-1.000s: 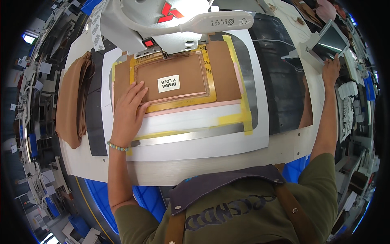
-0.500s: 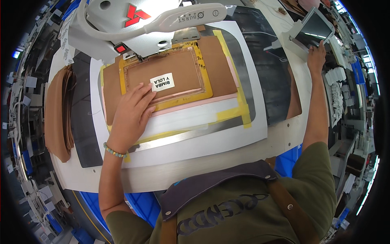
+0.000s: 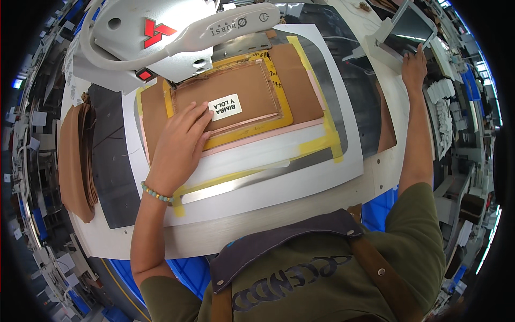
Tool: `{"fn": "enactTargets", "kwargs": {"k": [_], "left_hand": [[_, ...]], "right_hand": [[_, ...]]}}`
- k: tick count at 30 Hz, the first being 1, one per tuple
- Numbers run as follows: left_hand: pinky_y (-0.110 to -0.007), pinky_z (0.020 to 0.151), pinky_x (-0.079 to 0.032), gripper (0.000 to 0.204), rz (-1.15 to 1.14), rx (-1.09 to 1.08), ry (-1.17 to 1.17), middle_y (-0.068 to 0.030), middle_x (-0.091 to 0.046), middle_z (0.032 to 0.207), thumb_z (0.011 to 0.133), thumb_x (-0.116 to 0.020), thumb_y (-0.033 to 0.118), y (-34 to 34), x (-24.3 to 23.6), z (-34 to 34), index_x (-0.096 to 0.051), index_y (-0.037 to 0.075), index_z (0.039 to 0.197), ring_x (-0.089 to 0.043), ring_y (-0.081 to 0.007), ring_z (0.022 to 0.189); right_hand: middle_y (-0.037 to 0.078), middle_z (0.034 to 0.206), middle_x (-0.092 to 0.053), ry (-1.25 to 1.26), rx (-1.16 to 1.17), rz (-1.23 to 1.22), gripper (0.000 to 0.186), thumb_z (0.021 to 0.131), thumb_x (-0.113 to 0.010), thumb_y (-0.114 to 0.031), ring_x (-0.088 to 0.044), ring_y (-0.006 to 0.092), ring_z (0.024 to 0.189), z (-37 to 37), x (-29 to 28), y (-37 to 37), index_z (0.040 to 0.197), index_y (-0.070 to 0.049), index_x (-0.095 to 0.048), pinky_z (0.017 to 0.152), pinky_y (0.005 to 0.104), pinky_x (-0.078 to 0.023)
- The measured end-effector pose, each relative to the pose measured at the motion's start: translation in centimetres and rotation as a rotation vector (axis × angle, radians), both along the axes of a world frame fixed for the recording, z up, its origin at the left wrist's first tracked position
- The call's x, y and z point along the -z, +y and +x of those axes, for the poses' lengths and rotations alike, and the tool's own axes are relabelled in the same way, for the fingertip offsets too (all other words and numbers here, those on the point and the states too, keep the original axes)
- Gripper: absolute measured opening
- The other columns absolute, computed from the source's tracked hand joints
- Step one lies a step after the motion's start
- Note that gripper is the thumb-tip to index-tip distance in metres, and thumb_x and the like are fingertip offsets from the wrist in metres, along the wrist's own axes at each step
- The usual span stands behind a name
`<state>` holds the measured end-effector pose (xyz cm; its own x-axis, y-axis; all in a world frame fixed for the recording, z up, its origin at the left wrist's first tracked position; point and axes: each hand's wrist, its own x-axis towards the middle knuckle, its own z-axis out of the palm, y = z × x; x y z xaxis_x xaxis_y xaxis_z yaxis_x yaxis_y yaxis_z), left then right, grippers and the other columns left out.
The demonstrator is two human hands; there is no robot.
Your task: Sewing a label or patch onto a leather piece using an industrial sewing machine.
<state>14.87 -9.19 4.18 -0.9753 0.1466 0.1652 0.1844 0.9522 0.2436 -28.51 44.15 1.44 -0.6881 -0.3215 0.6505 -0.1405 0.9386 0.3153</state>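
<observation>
My left hand lies with its fingers stretched over a brown panel, fingertips at the edge of a small white label with dark print. Around that part of the panel runs a yellow frame. The frame and panel rest on a white sheet with yellow tape along its edges. Close above the frame's upper left side is the head of a white sewing machine. At the far right, my right hand reaches to a control screen, fingers extended at its lower edge.
A pale lamp arm crosses in front of the machine head. Folded brown pieces are stacked on the table's left. Dark plates lie beneath the white sheet. Blue bins stand below the table's near edge.
The yellow frame, panel and label have shifted right relative to the machine head, with my left hand moving along on them. My right hand stays at the screen. The view has shifted slightly.
</observation>
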Motion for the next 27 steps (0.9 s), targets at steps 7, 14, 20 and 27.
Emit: {"fn": "enactTargets", "kwargs": {"k": [7,14,20,27], "left_hand": [[-0.044,0.113,-0.042,0.04,-0.003,-0.081,0.017,-0.0109,-0.059,0.145,0.096,-0.065,0.009,-2.0,-0.4,2.5,-0.062,0.003,0.135,-0.052,-0.0325,0.137],[-0.042,0.114,-0.042,0.041,0.033,-0.116,0.028,-0.0098,-0.06,0.145,0.094,-0.065,0.005,-3.8,-0.7,4.2,-0.063,0.004,0.135,-0.053,-0.032,0.137],[-0.042,0.109,-0.047,0.038,0.049,-0.129,0.104,-0.011,-0.064,0.138,0.092,-0.069,0.009,-4.8,-0.8,5.5,-0.066,0.004,0.13,-0.059,-0.0326,0.13],[-0.04,0.11,-0.046,0.037,0.097,-0.147,0.081,-0.0101,-0.065,0.14,0.096,-0.067,0.009,-5.0,-1.0,6.7,-0.067,0.005,0.132,-0.059,-0.0303,0.13]], "right_hand": [[0.022,0.159,-0.042,0.019,-0.009,0.026,0.034,0.101,-0.056,-0.022,-0.044,0.0391,0.143,0.5,0.3,-1.6,0.117,0.001,-0.074,0.118,0.0468,-0.037],[0.021,0.159,-0.042,0.038,-0.004,0.027,0.034,0.101,-0.056,-0.025,-0.045,0.039,0.143,0.7,0.7,-2.6,0.119,-0.003,-0.074,0.115,0.0509,-0.039],[0.02,0.161,-0.041,0.062,-0.045,0.022,0.034,0.102,-0.055,-0.027,-0.044,0.0366,0.144,0.7,1.1,-3.7,0.119,-0.005,-0.075,0.112,0.053,-0.041],[0.016,0.154,-0.05,0.12,-0.084,0.042,0.038,0.104,-0.052,-0.032,-0.052,0.0356,0.135,1.7,1.2,-4.1,0.122,-0.006,-0.073,0.108,0.0465,-0.046]]}}
